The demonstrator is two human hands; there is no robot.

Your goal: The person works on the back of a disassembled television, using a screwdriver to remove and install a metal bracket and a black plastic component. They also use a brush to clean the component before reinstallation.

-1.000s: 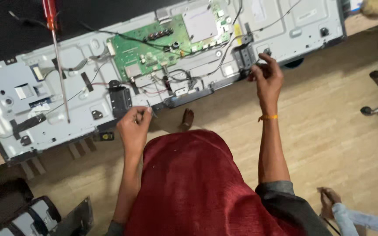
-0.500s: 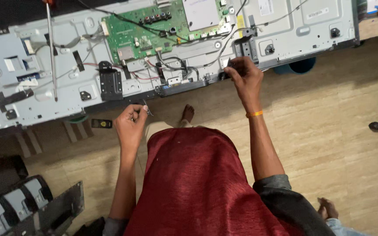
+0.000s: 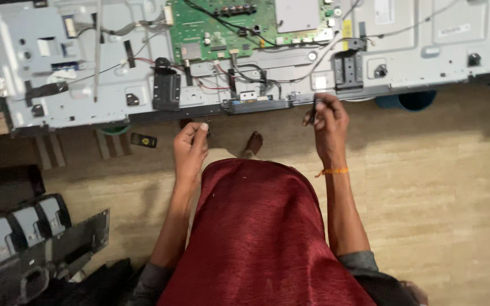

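Both hands are sitting lower than half a second ago: the right one is coming off the chassis edge, the left is staying just below it.

Left to right: grey plastic tray [image 3: 29, 226] with moulded pockets is lying on the wood-look floor [image 3: 438, 187] at lower left. Long thin screwdriver shaft [image 3: 96, 51] is resting on the grey sheet-metal back chassis of the flat panel [image 3: 58, 85]. Small black rectangular part [image 3: 143, 140] is lying on the floor under the chassis edge.

Left hand [image 3: 191, 148] is hovering near the lower chassis edge, fingers curled with thumb and forefinger pinched together; can't tell if anything is in the pinch.

Green printed circuit board [image 3: 216, 28] is sitting top centre, wires running down from it.

Right hand [image 3: 325, 122] is just below the chassis edge, fingers clamped on a small dark slim tool [image 3: 312, 112], tip pointing up toward the black bracket [image 3: 347, 69].
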